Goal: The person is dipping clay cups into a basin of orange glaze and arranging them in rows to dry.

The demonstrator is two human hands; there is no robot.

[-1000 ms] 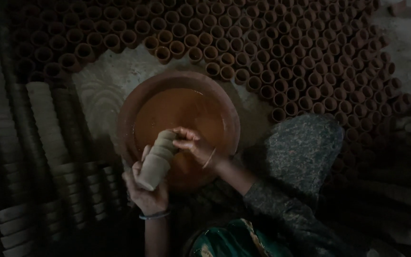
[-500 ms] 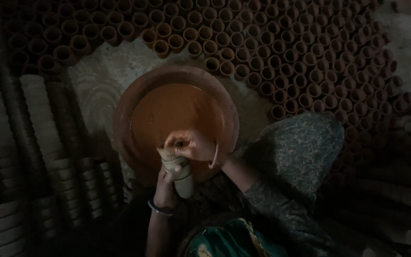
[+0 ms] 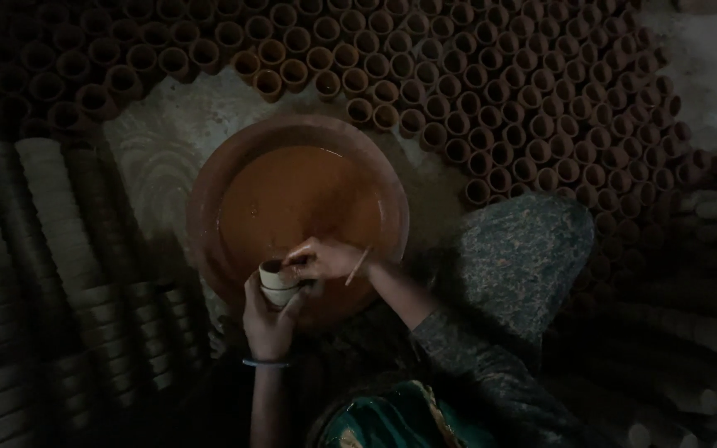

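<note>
Orange-brown liquid [image 3: 309, 199], pale cups [image 3: 275, 282], speckled grey sleeve [image 3: 508, 257]

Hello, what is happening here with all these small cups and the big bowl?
A person sits on the floor over a wide clay basin filled with reddish-brown liquid. The left hand holds a short stack of pale clay cups at the basin's near rim, and the right hand grips the top cup. Behind the basin, many reddish cups stand in rows, mouths up. On the left lie long stacks of pale cups.
</note>
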